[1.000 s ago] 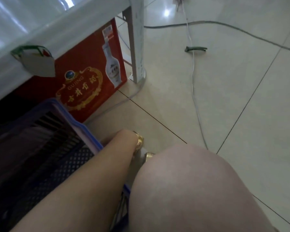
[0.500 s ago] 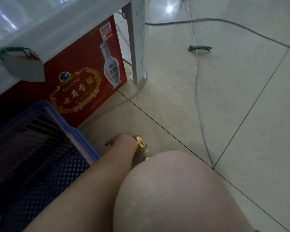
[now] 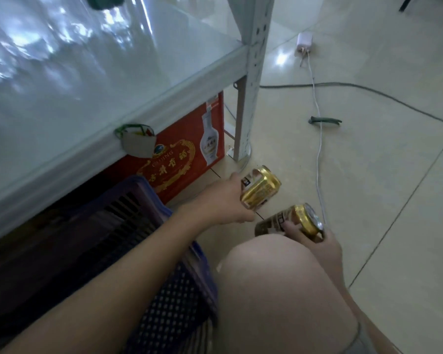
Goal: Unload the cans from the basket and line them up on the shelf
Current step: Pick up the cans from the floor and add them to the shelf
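Observation:
My left hand (image 3: 224,200) grips a gold can (image 3: 260,187) held on its side, above the floor just right of the basket. My right hand (image 3: 317,242) holds a second gold and brown can (image 3: 292,221), also tilted, beside my raised knee. The blue plastic basket (image 3: 161,210) sits on the floor at the lower left, under my left forearm; its inside is dark and I cannot see what is in it. The shelf (image 3: 87,72), pale and covered in shiny plastic film, fills the upper left above the basket.
A red liquor box (image 3: 179,154) stands under the shelf beside the metal shelf post (image 3: 251,80). On the tiled floor to the right lie a white charger (image 3: 303,44) with its cable, a dark cable (image 3: 368,92) and a green hair clip (image 3: 324,121).
The view has lifted, so the shelf top now shows. Both hands have come out from behind my knee and now show the two cans fully, raised off the floor.

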